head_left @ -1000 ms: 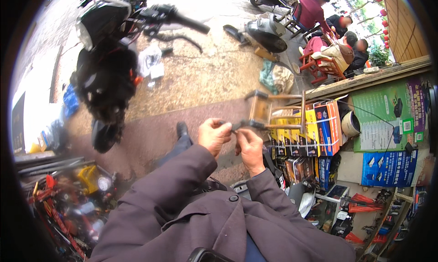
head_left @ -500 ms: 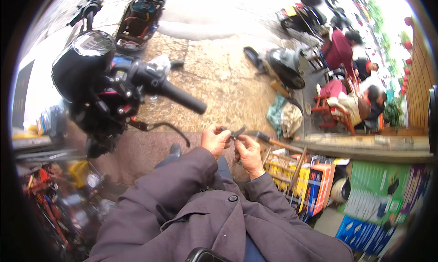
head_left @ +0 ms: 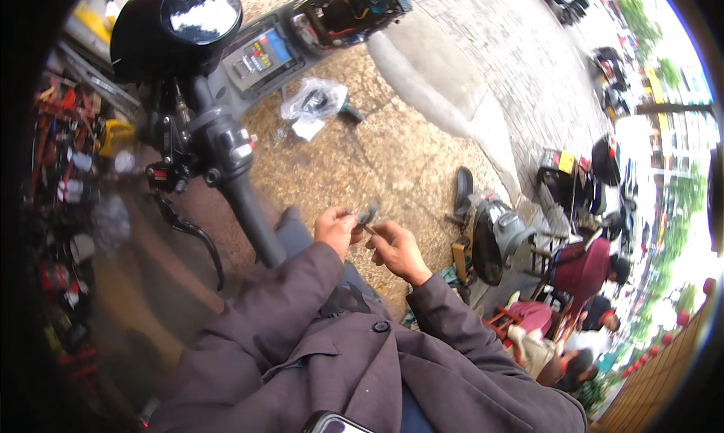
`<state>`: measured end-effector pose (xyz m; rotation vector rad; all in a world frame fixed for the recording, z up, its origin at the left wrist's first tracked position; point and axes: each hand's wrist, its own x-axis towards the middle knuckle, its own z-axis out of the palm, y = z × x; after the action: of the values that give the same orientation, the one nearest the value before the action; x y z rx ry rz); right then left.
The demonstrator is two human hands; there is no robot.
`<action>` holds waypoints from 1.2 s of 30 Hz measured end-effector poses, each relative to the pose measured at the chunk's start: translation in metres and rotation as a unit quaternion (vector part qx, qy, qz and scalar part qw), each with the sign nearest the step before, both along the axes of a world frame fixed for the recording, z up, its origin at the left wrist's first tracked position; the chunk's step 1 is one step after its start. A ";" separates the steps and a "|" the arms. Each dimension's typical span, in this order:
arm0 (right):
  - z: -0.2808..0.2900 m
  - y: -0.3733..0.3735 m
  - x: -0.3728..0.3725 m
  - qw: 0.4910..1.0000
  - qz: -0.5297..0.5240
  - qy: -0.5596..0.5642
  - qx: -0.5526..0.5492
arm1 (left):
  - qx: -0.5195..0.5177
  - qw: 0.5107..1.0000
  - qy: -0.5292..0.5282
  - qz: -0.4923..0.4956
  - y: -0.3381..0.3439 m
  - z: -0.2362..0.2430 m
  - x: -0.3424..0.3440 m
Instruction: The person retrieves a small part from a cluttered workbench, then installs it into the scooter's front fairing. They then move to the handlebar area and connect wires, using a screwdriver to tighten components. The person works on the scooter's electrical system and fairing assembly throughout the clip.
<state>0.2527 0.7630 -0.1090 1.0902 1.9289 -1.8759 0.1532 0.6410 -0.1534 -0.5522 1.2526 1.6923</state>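
In front of my chest, both hands meet at a small dark part (head_left: pixel 368 213), blurred and too small to name. My left hand (head_left: pixel 334 230) pinches it between thumb and fingers. Fingers bent together, my right hand (head_left: pixel 400 254) grips a thin, rod-like end at the part's near side; whether it belongs to the same piece I cannot tell. Just left of my hands is the black handlebar grip (head_left: pixel 253 220) of an electric scooter, with its brake lever (head_left: pixel 190 237) curving below. A round mirror-like surface (head_left: pixel 200 12) sits above the handlebar.
The scooter's grey floorboard (head_left: pixel 226 86) and exposed wiring compartment (head_left: pixel 351 14) lie beyond. A clear plastic bag (head_left: pixel 315 97) rests on the stone paving. Tools and parts clutter (head_left: pixel 64 176) the left side. A grey scooter (head_left: pixel 498 233) and seated people (head_left: pixel 577 271) are at right.
The view has swung and tilted, so the scooter appears nearer and the seated people lower right. My hands still hold the small dark part together, slightly turned.
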 end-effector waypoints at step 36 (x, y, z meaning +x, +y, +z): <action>-0.133 0.161 -0.481 0.831 0.483 0.276 0.004 | -0.032 0.810 0.156 0.564 0.147 -0.078 -0.318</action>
<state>-0.2285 0.9239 -0.2423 -0.5118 2.1058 -1.5901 -0.1643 0.7879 -0.2312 -1.2666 1.2764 2.8156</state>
